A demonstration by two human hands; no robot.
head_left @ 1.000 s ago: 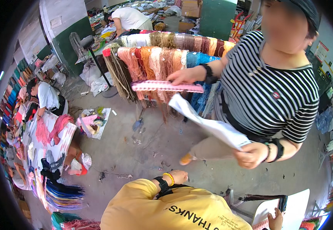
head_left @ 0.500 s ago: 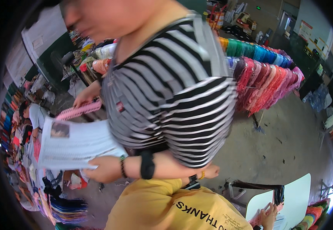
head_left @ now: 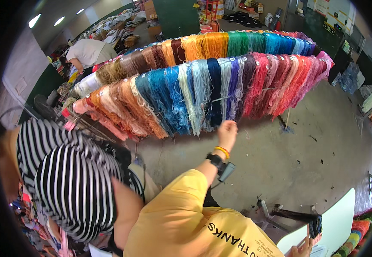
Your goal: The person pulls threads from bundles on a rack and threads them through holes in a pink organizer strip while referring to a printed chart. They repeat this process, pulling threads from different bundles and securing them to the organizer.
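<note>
My left hand (head_left: 227, 133) is raised, fingers closed, at the lower ends of dark purple and navy yarn hanks (head_left: 238, 98). Whether it grips a strand or only reaches toward them is too small to tell. On that wrist are a yellow bracelet (head_left: 223, 150), a black watch (head_left: 214, 160) and a flat grey device (head_left: 226, 171). At the lower right, my right hand (head_left: 301, 249) is bent over the edge of a white table (head_left: 338, 216), cut off by the frame. Beside it lies a black yarn hank (head_left: 316, 225) with something pink near its end; what the fingers hold is hidden.
A rack of coloured hanks (head_left: 186, 103) stretches across in two rows. A person in a striped shirt (head_left: 74, 184) is close on my left. Another person (head_left: 91, 52) bends over behind the rack. Bright yarn (head_left: 357, 233) lies beside the white table.
The person in stripes has moved left and lower, uncovering the rack; most of the printed sheet has left view. My left hand has risen from beside my body to the hanks.
</note>
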